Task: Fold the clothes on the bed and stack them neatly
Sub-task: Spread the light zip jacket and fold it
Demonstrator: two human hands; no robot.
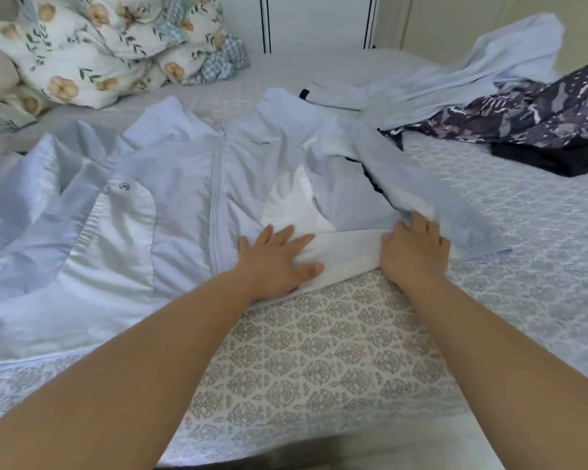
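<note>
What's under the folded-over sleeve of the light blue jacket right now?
Under the sleeve lies the light blue jacket body, its white lining showing, plus a dark strip of fabric peeking out at its edge. What that strip belongs to is covered.

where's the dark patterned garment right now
In the head view the dark patterned garment lies crumpled at the far right of the bed, beside a pale blue garment and beyond the right hand.
</note>
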